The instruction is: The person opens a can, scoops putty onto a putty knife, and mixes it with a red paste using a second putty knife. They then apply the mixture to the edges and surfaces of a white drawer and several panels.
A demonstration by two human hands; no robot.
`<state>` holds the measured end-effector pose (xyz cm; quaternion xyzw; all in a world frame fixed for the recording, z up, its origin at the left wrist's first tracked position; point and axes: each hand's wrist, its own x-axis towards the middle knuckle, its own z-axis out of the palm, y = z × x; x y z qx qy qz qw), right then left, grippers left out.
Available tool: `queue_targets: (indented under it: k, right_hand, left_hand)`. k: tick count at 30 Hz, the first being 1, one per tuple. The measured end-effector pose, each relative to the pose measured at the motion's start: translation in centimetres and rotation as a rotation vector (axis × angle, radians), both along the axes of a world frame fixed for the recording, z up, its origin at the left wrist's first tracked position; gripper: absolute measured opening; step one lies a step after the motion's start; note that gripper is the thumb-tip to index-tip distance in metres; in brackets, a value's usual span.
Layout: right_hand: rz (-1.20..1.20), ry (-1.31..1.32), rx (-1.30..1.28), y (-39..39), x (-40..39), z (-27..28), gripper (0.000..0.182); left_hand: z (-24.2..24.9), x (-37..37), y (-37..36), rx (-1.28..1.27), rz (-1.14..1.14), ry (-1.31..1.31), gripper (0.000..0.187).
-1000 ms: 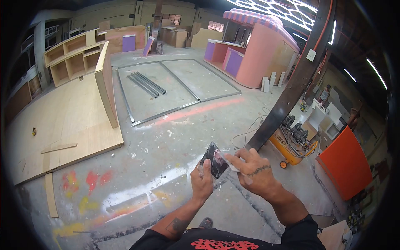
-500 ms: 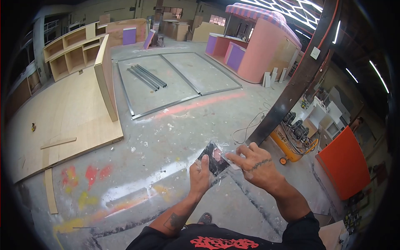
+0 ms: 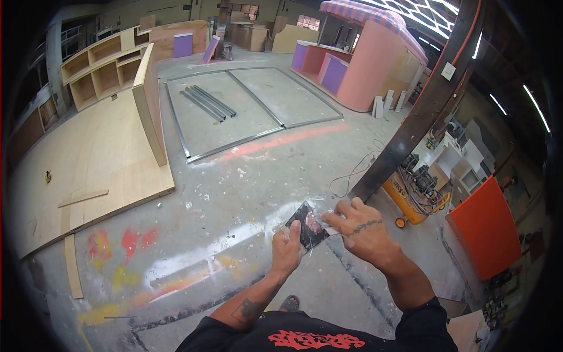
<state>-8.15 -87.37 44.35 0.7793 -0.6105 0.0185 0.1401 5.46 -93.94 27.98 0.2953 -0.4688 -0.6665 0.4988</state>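
We hold a dark square plate (image 3: 308, 237) in our left hand (image 3: 285, 247), its thumb pressed on the upper face near the left edge and the other fingers mostly hidden beneath, so the plate is pinched between them. A smear of pinkish paste (image 3: 314, 222) lies on the plate. Our right hand (image 3: 366, 232) has its fingers bent and pinching a thin, pale scraper (image 3: 332, 230) at the plate's right side; whether the scraper touches the paste, we cannot tell. Both hands are raised above the paint-marked floor (image 3: 264, 176), with our sandalled foot (image 3: 290, 303) below them. Ahead of us a metal frame (image 3: 235, 145) lies flat, with loose metal bars (image 3: 208, 104) inside its left half. To our left is a wide wooden panel (image 3: 94, 170); to our right, a yellow-orange compressor (image 3: 404, 198) sits beside a dark post (image 3: 410, 135), near an orange-red panel (image 3: 487, 229).
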Motion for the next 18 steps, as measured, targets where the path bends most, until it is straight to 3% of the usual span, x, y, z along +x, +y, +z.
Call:
queue_targets:
  k: [3,6,9,15,18]
  right_hand:
    - [0.055,0.062,0.107,0.0,-0.6,-0.5,0.039]
    - [0.009,0.023,0.024,-0.1,-0.2,2.2,0.034]
    - [0.049,0.033,0.081,-0.1,-0.4,0.3,0.033]
    - [0.016,-0.035,-0.038,0.0,-0.6,1.1,0.031]
    - [0.031,0.024,0.083,0.5,-0.8,0.9,0.033]
  left_hand:
    - [0.7,-0.4,0.3,-0.002,0.037,0.045,0.039]
    - [0.7,-0.2,0.2,-0.014,0.001,0.024,0.039]
    - [0.0,-0.1,-0.1,-0.026,-0.055,-0.013,0.038]
    - [0.8,0.6,0.1,-0.042,-0.081,-0.052,0.039]
    - [1.4,1.1,-0.1,0.016,-0.133,-0.067,0.039]
